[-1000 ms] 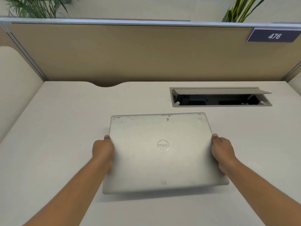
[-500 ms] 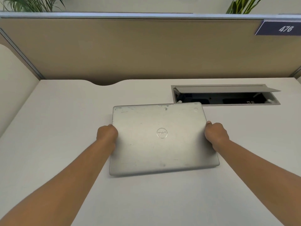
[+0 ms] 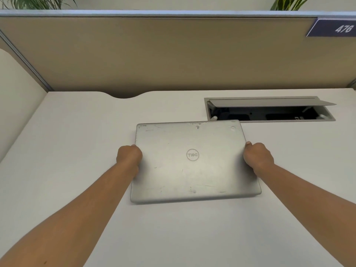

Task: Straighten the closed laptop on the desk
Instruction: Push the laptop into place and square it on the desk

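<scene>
A closed silver laptop [image 3: 192, 170] with a round logo on its scuffed lid lies flat on the white desk [image 3: 77, 151], near the middle. Its edges run almost parallel to the desk's back edge, and its far right corner reaches the cable box. My left hand [image 3: 129, 157] grips the laptop's left edge with the fingers curled under. My right hand [image 3: 257, 158] grips the right edge the same way. Both forearms stretch forward from the bottom corners.
A recessed cable box [image 3: 269, 109] with its grey flap raised sits in the desk just behind the laptop's right corner. A tan partition [image 3: 163, 54] with a "476" plate [image 3: 333, 27] closes the back; a lower panel [image 3: 15, 93] stands on the left. Plant leaves show above the partition.
Both hands have carried the laptop away from me toward the cable box and set its raised front edge down flat on the desk. It now sits squarer.
</scene>
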A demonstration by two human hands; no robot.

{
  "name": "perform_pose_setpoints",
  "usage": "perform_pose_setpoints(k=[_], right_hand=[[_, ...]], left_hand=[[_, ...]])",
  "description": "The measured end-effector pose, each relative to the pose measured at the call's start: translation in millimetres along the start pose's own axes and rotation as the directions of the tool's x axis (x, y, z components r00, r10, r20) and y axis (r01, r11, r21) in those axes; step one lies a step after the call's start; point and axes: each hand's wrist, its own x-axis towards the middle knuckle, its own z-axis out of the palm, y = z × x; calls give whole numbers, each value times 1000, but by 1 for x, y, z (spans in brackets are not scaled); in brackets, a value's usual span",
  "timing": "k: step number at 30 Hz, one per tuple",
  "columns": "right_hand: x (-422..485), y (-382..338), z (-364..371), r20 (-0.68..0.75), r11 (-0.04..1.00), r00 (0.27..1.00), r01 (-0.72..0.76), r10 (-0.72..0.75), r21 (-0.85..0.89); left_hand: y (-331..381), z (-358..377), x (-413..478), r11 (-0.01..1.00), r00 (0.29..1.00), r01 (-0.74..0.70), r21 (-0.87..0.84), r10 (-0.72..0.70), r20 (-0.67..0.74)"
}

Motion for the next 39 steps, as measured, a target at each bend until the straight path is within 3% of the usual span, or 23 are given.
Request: perform_pose_setpoints(k=[10,14,17,19,22,25,31,39], right_hand=[[2,4,0,-9,992,998,55,-56,-110],[-2,5,1,-19,987,995,96,-100,-131],[-10,7,0,-44,977,986,151,-159,-149],[-19,6,1,-118,959,968,196,-223,-205],[-34,3,9,-231,897,888,324,-398,-301],[-42,-2,22,-167,812,808,508,-565,-288],[-46,-22,44,39,660,688,710,-725,-246],[-43,-20,54,114,643,700,698,-705,-315]], left_hand=[[-6,6,14,999,999,-44,-11,44,-5],[-11,6,10,997,998,-63,36,63,-3],[-18,7,-1,976,990,-135,170,140,-18],[-25,9,-10,918,961,-243,313,272,-51],[-38,14,-23,759,858,-424,494,511,-51],[-46,20,-30,606,749,-538,586,662,3],[-46,40,-32,309,542,-750,585,794,275],[-53,57,-35,224,513,-774,592,769,380]])
